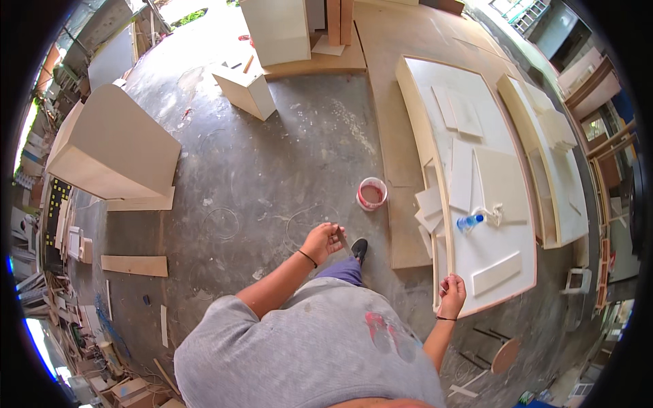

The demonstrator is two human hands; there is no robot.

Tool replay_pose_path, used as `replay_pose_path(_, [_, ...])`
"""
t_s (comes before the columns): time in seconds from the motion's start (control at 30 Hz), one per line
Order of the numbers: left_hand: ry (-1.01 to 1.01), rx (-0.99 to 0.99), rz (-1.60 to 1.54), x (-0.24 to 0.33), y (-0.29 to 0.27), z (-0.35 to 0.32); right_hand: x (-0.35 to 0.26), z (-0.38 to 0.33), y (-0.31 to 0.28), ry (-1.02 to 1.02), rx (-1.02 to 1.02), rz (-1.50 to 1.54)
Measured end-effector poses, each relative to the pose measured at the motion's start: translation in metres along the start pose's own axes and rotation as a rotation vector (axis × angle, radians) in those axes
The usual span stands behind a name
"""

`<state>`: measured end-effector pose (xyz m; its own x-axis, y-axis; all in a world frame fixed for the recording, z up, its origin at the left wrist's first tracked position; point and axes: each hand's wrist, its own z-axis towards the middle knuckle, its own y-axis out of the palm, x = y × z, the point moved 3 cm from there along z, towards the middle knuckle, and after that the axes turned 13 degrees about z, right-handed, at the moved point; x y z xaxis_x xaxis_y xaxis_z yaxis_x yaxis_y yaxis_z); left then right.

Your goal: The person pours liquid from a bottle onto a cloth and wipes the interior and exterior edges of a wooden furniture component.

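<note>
The scene is dominated by a concrete workshop floor (272, 170), stained and strewn with curled shavings and offcuts, on which a large white-faced cabinet panel (507, 224) with a raised wooden edge is laid flat to the person's right. Several smaller white boards (462, 173) are stacked loosely on that panel, and a slip could be caused if the panel were jolted, since nothing is seen to hold them. To the left an unfinished plywood box (115, 146) is set on the floor, well apart from the work. Between the person and the panel a small red-and-white tub (371, 194) holding a reddish-brown paste is stood open on the floor, just beside a long brown sheet; it lies near the path of the raised black shoe (359, 249) and could be knocked over or stepped in. A clear plastic bottle with a blue cap (469, 221) is laid on its side on the panel and could be rolled off. The left hand (324, 241) is held out over the floor with the fingers curled together around a thin dark stick-like tool, too small to be identified. The right hand (451, 295) is raised at the panel's near corner, fingers pinched on something tiny that cannot be made out; it could easily be dropped among the floor debris.
</note>
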<state>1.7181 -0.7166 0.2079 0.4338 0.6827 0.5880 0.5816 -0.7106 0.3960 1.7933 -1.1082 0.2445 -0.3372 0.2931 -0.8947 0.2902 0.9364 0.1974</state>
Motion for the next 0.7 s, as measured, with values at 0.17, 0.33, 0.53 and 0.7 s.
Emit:
replay_pose_path(0.17, [-0.045, -0.014, -0.151, 0.033, 0.056, 0.059, -0.055, 0.082, 0.034, -0.135, -0.093, -0.251])
replay_pose_path(0.33, [-0.058, -0.018, 0.051, 0.082, 0.121, 0.077, -0.093, 0.180, 0.023, -0.188, -0.029, -0.403])
replay_pose_path(0.53, [0.023, 0.075, 0.315, 0.078, 0.163, 0.092, -0.094, 0.293, 0.001, -0.227, -0.100, -0.571])
replay_pose_path(0.7, [-0.001, 0.273, 0.807, 0.041, 0.197, 0.119, -0.038, 0.416, -0.046, -0.360, -0.027, -0.845])
